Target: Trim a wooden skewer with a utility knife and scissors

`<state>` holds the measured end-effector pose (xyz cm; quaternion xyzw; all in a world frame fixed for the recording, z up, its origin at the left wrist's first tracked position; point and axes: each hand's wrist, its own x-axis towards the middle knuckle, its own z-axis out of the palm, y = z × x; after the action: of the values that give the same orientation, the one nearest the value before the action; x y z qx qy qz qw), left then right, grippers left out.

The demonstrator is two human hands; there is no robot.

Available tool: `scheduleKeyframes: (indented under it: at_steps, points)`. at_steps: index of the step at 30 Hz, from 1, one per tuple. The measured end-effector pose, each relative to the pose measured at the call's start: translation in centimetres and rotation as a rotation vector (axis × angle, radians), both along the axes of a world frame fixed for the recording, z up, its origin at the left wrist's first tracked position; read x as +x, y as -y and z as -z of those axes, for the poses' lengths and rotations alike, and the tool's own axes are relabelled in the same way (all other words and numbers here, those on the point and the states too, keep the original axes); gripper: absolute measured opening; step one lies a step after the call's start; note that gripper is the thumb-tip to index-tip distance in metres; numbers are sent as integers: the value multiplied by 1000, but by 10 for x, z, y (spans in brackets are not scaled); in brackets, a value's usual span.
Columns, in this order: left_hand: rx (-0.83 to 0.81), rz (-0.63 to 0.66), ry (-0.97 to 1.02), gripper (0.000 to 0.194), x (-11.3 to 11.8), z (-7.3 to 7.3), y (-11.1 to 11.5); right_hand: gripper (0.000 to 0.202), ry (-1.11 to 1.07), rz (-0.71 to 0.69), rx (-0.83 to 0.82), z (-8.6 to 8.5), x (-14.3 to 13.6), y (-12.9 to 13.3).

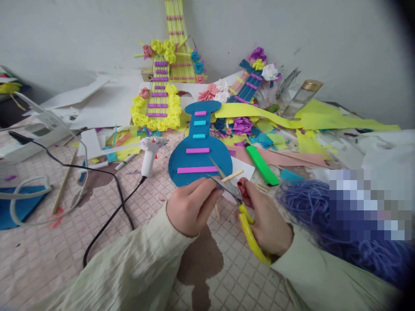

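Note:
My right hand (267, 218) grips scissors (246, 224) with yellow handles, and their blades stand apart, pointing up and left. A short thin wooden stick (234, 175) crosses at the blades. My left hand (194, 205) is closed in a pinch at the stick's near end, though its fingertips are partly hidden. A reddish wrapped or stained patch (242, 190) shows at a right fingertip. Just beyond the hands lies a blue guitar-shaped cutout (217, 153) with pink and light-blue strips across it.
A white glue gun (149, 160) with a black cord stands left of the cutout. To the right are a green utility knife (262, 164) and a heap of purple yarn (304, 211). Flower-trimmed paper guitars (157, 106) lean at the back among paper scraps.

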<state>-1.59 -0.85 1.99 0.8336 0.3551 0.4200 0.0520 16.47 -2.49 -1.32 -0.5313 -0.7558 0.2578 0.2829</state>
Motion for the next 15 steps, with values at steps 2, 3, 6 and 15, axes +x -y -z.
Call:
scheduleKeyframes:
  at_steps: [2, 3, 6, 15]
  points:
    - [6, 21, 11, 16, 0, 1, 0, 29, -9, 10, 22, -1, 0, -1]
    - [2, 27, 14, 18, 0, 1, 0, 30, -5, 16, 32, -1, 1, -1]
    - [-9, 15, 7, 19, -1, 2, 0, 30, 28, 28, 54, -4, 1, -1]
    - [-37, 64, -16, 21, -1, 3, -2, 30, 34, 17, 12, -4, 2, 0]
